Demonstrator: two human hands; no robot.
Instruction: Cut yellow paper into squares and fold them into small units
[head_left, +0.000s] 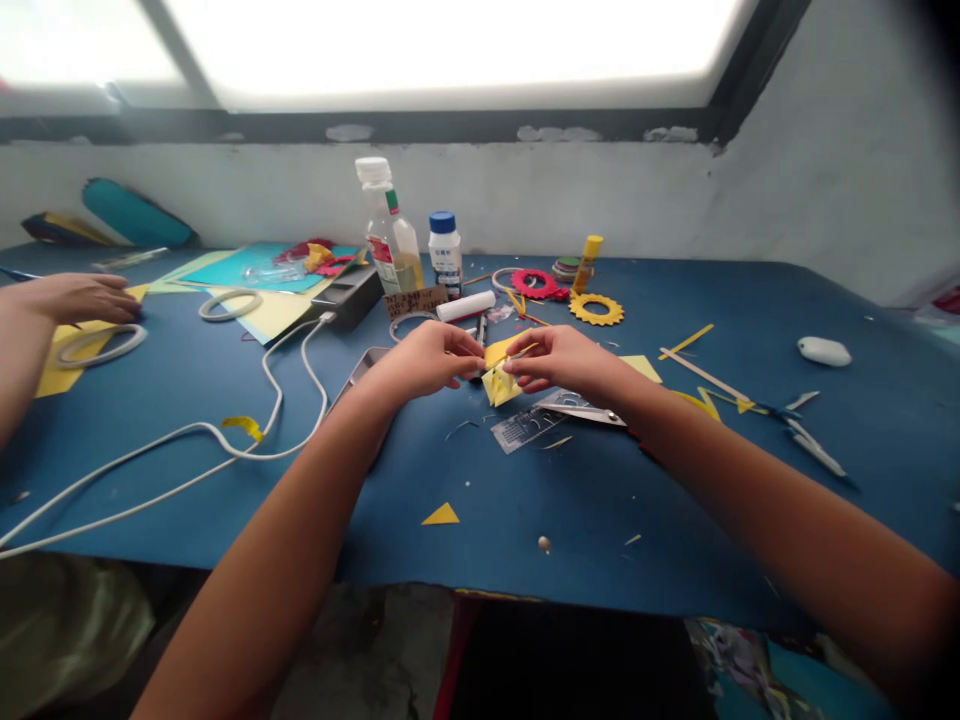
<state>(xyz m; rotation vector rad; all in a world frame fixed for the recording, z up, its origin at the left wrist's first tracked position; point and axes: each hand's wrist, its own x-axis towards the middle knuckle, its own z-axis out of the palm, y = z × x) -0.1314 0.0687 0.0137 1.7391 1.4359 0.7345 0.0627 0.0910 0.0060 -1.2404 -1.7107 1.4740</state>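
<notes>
A small folded yellow paper piece [501, 384] is held between both hands above the blue table [570, 580]. My left hand [439, 358] pinches its left side, thumb and fingertips close together. My right hand [551, 360] grips the right side with its fingertips. Just below my right hand, scissors [581, 408] lie beside a clear stencil ruler [517, 430]. Under my left forearm sits a grey tray-like object [367, 370], partly hidden. A yellow paper triangle [441, 515] lies nearer the front edge.
Behind the hands stand a clear bottle [394, 240], a white bottle with a blue cap [445, 250] and a glue stick [587, 264]. White cables [277, 400] cross the left side. Another person's hand [94, 298] rests at far left. Yellow [598, 309] and red [534, 284] paper rings lie behind.
</notes>
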